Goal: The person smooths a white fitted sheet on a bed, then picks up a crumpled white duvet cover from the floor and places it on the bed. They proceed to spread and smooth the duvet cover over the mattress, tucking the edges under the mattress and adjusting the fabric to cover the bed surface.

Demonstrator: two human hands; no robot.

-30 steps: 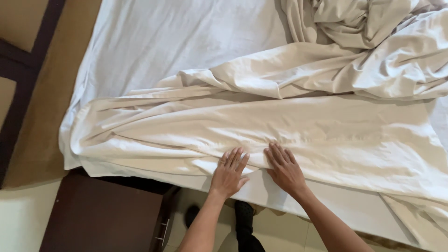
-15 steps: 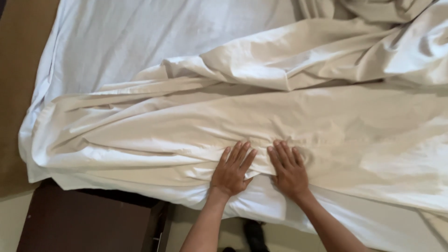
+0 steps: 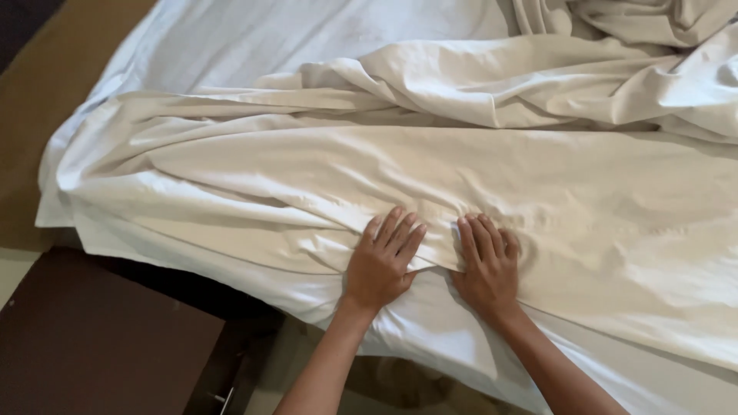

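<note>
At the bed's near edge, my left hand (image 3: 380, 263) and right hand (image 3: 487, 265) press flat, side by side, on the cream sheet (image 3: 400, 173); they've crept inward since before, smoothing creases.

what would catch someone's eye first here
The big rumpled cream sheet spread across the bed fills most of the view, bunched into thick folds at the top right. Low in the middle, the left hand and right hand press flat on it side by side. A dark brown cabinet sits bottom left.
</note>
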